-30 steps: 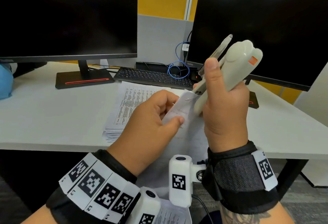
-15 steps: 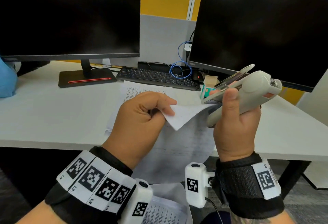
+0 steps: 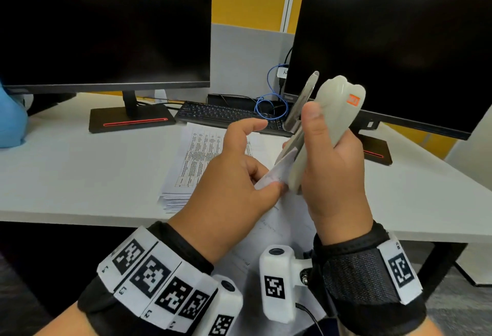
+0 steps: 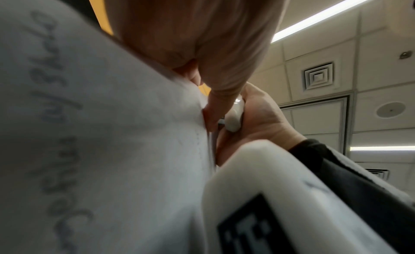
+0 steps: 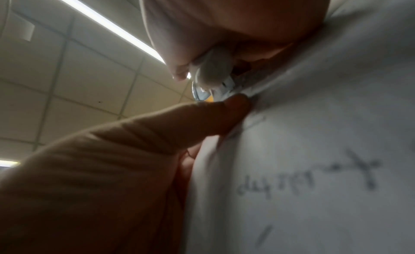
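**Sheet corner in stapler mouth, lever not yet pressed**

Finding 1. The left hand [image 3: 226, 184] pinches the corner of the loose sheets [image 3: 277, 173] between thumb and curled fingers. Its forefinger is lifted clear. The sheets hang down from that pinch towards the lap.

Finding 2. The corner points right and up, into the lower end of the stapler [image 3: 332, 120]. The right wrist view shows the paper edge touching the stapler's nose [image 5: 213, 71]. How deep it sits cannot be told.

Finding 3. The stapler's long axis runs steeply, from its low end at the corner up and away. The right hand [image 3: 335, 176] is wrapped round the body, with the thumb laid on the metal lever [image 3: 303, 101]. The lever stands splayed from the body at the top. I judge the squeeze is yet to come, and it falls to the right hand alone.

Finding 4. Surroundings: left monitor [image 3: 106, 29], desk [image 3: 66, 176], printed stack [image 3: 197, 154], keyboard [image 3: 226, 114], right monitor [image 3: 399, 56]. All lie beyond the hands and none obstructs. The one risk is the left thumb, just beside the mouth.
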A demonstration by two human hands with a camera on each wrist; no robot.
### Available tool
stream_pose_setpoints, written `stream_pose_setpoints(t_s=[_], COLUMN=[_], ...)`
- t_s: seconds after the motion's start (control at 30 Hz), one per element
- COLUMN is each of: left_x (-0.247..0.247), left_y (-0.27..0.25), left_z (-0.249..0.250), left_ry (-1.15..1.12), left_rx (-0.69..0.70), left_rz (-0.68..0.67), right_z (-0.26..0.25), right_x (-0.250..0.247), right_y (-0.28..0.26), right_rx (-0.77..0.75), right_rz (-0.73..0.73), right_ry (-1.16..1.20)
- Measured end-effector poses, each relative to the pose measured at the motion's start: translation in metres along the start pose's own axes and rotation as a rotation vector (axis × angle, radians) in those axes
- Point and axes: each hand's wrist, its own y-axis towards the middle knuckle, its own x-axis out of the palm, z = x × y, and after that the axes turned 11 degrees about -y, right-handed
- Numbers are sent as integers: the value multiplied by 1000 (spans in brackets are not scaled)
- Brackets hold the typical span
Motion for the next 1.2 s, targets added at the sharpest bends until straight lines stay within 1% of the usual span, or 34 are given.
stream_pose_setpoints(t_s=[0.37,0.43,0.53,0.6,0.67,0.77,0.87,0.93,1.03,1.2], left_x=[4,4,-1,-6,-10,-12,-13,-14,-14,-14], left_y=[-2,-1,1,3,2,0,-2,-2,-2,-3], left_z=[0,-3,-11,-19,-26,-35,-37,-39,-41,-38], left_ry=[-66,-63,-24,1,-17,-90,-98,-78,-72,-120], left_rx=[1,4,-12,-13,24,141,268,313,326,274], left_rz=[-15,-24,-33,-20,6,67,80,73,66,79], right_z=[-4,-3,1,4,6,7,9,11,13,16], right_x=[3,3,1,-3,-9,-18,-24,-26,-27,-26], right_y=[-3,-2,1,4,8,12,13,13,13,14], right_rx=[-74,-55,20,73,97,104,109,110,114,132], right_rz=[18,8,-46,-1,85,181,216,223,225,211], right_ry=[-79,-84,-67,-17,47,85,101,106,118,51])
